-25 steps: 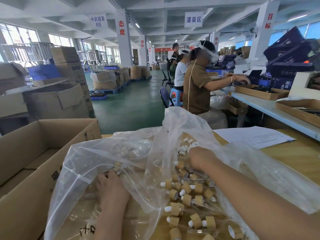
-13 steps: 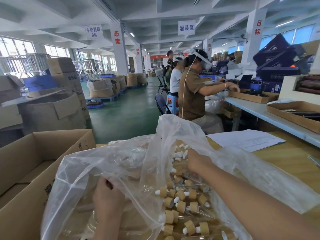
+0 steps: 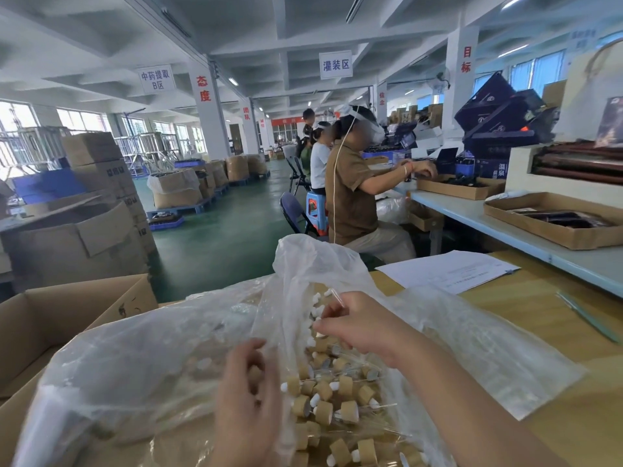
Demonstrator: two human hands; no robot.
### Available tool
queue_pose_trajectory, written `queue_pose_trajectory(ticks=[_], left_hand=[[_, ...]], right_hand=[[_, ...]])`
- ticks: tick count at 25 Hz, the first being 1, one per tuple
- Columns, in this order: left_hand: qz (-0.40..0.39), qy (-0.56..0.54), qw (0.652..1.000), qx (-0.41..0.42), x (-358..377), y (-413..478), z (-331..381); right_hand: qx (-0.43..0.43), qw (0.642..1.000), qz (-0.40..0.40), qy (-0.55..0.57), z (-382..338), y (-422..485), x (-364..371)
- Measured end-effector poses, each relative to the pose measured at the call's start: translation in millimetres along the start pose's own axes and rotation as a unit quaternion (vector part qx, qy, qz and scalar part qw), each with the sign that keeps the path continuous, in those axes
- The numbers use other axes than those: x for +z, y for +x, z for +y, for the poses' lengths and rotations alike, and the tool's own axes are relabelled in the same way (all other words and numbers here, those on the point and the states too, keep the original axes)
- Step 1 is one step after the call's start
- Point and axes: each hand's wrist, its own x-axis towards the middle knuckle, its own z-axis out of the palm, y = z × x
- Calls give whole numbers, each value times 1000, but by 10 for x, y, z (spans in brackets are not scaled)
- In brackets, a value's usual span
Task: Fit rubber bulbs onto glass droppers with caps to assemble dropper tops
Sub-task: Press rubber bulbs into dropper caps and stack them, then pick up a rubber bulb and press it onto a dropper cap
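The glass dropper (image 3: 337, 297) may snap if the right hand (image 3: 365, 328), pinching it over the far middle of the plastic bag (image 3: 151, 358), bends it sideways; the left hand (image 3: 249, 399) is blurred, fingers curled, its grasp unclear. The dropper's long axis runs near to far, tip pointing up and away.

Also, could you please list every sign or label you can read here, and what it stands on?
"中药提取 B区": left hanging sign
"灌装区": middle hanging sign
"态度": near pillar
"目标": right pillar
"团队": farther pillar
The paper sheet and carton print: too small to read.
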Motion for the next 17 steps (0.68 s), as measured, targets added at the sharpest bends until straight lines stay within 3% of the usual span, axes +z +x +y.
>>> queue_pose_trajectory(ticks=[3,8,17], left_hand=[[-96,6,995,33,225,-184,83],[-60,-4,998,31,219,-162,85],[-128,58,987,74,199,-121,99]], right_hand=[[-59,997,-43,-40,-162,-91,26],[-74,987,-71,-121,-140,-164,94],[-65,985,-118,-110,-52,-145,81]])
